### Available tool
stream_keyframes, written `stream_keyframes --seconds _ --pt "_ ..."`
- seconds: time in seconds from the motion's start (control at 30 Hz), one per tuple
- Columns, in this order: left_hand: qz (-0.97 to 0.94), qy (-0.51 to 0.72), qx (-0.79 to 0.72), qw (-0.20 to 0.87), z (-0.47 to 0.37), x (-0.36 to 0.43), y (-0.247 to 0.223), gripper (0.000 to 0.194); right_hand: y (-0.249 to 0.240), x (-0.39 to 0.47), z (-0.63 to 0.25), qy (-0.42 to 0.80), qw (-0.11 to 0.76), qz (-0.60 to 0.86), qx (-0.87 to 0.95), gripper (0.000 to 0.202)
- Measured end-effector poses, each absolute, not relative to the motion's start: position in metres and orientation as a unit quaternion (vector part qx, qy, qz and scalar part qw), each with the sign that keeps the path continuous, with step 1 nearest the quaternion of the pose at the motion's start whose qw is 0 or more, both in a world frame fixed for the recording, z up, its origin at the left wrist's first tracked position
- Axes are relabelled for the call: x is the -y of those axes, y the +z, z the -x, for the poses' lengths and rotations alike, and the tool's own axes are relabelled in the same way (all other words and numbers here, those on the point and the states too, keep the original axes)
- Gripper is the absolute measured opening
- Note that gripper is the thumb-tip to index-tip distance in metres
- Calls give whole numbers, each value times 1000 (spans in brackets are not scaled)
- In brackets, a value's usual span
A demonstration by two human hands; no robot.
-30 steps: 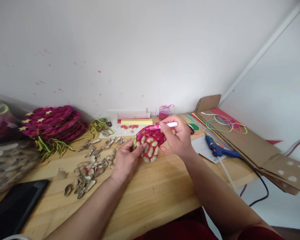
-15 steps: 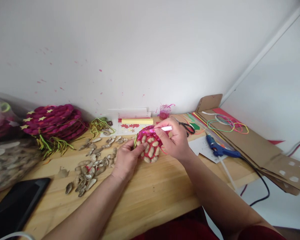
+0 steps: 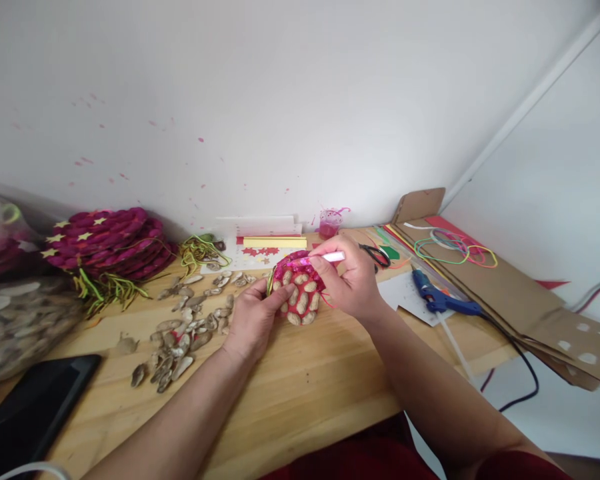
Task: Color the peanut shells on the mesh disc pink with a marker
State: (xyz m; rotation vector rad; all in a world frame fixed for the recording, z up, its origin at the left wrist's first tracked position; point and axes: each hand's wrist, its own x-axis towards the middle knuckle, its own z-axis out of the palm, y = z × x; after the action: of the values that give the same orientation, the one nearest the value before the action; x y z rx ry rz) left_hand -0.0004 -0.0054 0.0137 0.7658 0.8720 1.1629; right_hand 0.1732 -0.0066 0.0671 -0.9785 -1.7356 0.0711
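Between my hands is a red disc covered with peanut shells (image 3: 302,304), its far part painted wet magenta. My left hand (image 3: 255,308) grips the disc's left edge, thumb on top over the shells. In my right hand (image 3: 347,277) is a white-handled paintbrush (image 3: 333,257), pinched between thumb and fingers, its magenta-coated tip against the painted shells. Green-yellow cord shows at the disc's left edge. Behind the disc stands a plastic cup of magenta paint (image 3: 329,225). Loose peanut shells (image 3: 183,343) lie left of my left hand.
At the left are a stack of magenta discs (image 3: 107,243), a bag of peanut shells (image 3: 25,320) and a black tablet (image 3: 40,400). To the right lie black-handled scissors (image 3: 376,256), a blue glue gun (image 3: 443,300) with its cable, coloured cords (image 3: 463,250) and cardboard (image 3: 510,283).
Very little differs. Both hands keep their grips, and the brush tip stays on the magenta part of the disc.
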Motion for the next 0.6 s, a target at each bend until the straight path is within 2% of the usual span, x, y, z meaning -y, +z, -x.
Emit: stream_keyframes --seconds 0.6 --pt "-326 516 -378 696 0 4 13 45 66 5 -174 18 534 414 737 5"
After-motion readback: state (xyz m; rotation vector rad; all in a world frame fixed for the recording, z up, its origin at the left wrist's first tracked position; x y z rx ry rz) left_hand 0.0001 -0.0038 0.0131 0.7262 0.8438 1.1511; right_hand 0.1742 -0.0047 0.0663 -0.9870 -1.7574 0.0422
